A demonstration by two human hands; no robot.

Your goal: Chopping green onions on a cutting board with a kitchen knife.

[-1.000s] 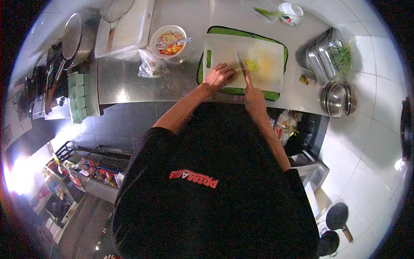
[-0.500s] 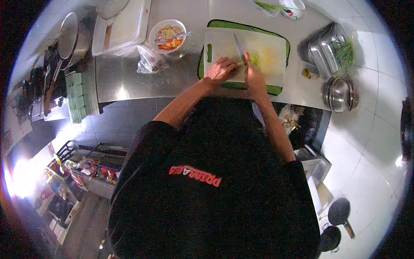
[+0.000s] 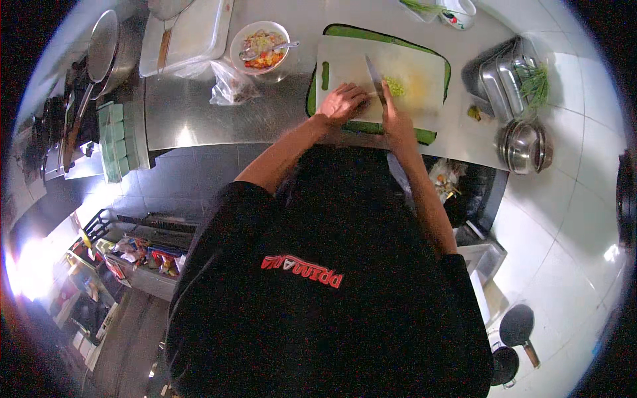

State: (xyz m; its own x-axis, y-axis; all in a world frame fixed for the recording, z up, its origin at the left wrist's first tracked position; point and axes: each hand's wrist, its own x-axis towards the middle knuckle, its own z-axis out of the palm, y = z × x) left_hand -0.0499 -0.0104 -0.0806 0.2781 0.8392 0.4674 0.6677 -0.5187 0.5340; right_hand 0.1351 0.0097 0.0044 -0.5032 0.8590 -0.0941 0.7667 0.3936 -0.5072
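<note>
My right hand [image 3: 397, 125] is closed round the handle of a kitchen knife [image 3: 375, 74], its blade pointing away from me and slightly left. The knife is over a white cutting board [image 3: 342, 56] with a green cut-out handle. Just left of the blade, my left hand [image 3: 343, 103] rests on the board with its fingers curled together. What lies under those fingers is hidden; a thin pale piece seems to reach toward the knife. A small heap of chopped green pieces [image 3: 394, 86] lies right of the blade. Beneath the white board is a larger green board [image 3: 424, 136].
Left of the boards stand a white bowl [image 3: 282, 33] of mixed food with a spoon, a plastic bag [image 3: 232, 85] and a white tray [image 3: 199, 33]. Metal containers [image 3: 504, 83] with green stalks [image 3: 532, 83] and stacked steel bowls [image 3: 525, 147] stand right. The steel counter's edge [image 3: 219, 142] curves before me.
The knife and right hand have shifted slightly; the chopped green pieces beside the blade show more clearly. My left hand stays on the board. The whole view has moved a little.
</note>
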